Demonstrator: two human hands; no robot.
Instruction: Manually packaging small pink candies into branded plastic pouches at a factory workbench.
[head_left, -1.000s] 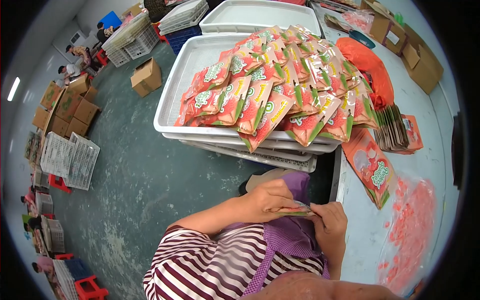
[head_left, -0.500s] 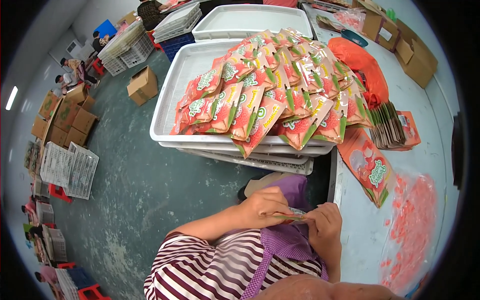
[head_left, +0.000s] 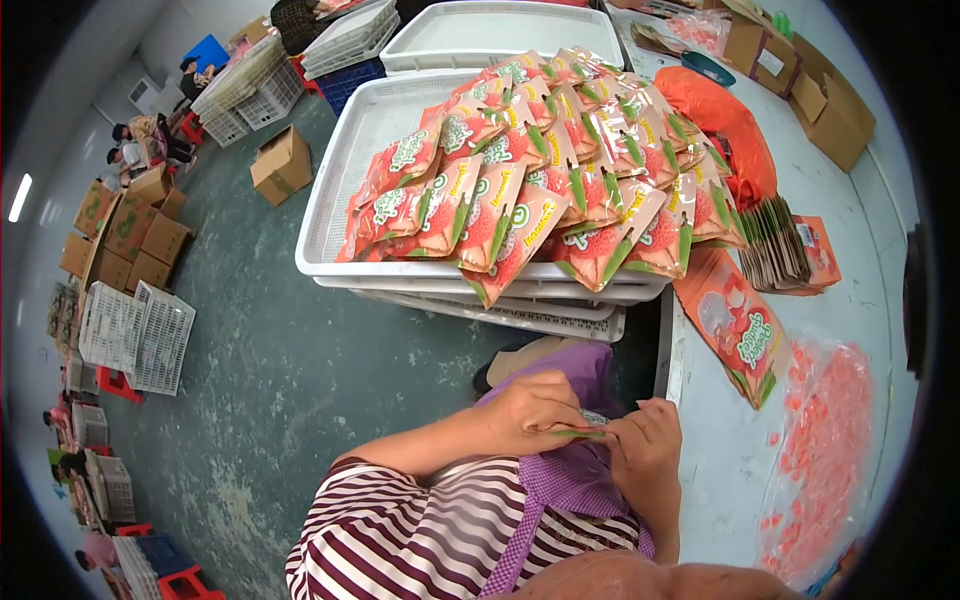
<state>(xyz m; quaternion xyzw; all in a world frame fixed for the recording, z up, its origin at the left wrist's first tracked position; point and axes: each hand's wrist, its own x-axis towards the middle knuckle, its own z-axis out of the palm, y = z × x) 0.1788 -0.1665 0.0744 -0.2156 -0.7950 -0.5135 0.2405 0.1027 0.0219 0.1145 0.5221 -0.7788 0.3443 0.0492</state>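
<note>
A small flat red-and-green foil pouch [head_left: 585, 428] is pinched between both hands, held low over the lap against a purple checked apron [head_left: 575, 480]. The left hand [head_left: 530, 412] is closed over the pouch's left end, fingers curled on top; the right hand [head_left: 645, 455] is clamped on its right end. The pouch is held edge-on, so only a thin strip of it is visible; the grip along the top edge suggests the mouth is being pressed or sealed, though that cannot be confirmed.

Directly ahead, a stack of white perforated plastic trays [head_left: 350, 190] is placed within arm's reach; the top tray is loaded with overlapping rows of red strawberry-print pouches [head_left: 540, 170], fanned so each stays visible. The trays are likely positioned there as the drop-off point.

To the right, a pale blue worktable [head_left: 880, 260] carries a bundle of flat unfilled pouches standing on edge [head_left: 775, 245], a few loose red pouches [head_left: 735, 325] near the table edge, an orange plastic bag [head_left: 720, 115], and a clear bag of pink pieces [head_left: 825, 450]. Supplies are kept on the right-hand side, close by.

Cardboard boxes [head_left: 285, 165] and white crates [head_left: 135, 335] are set well apart on the green floor.
</note>
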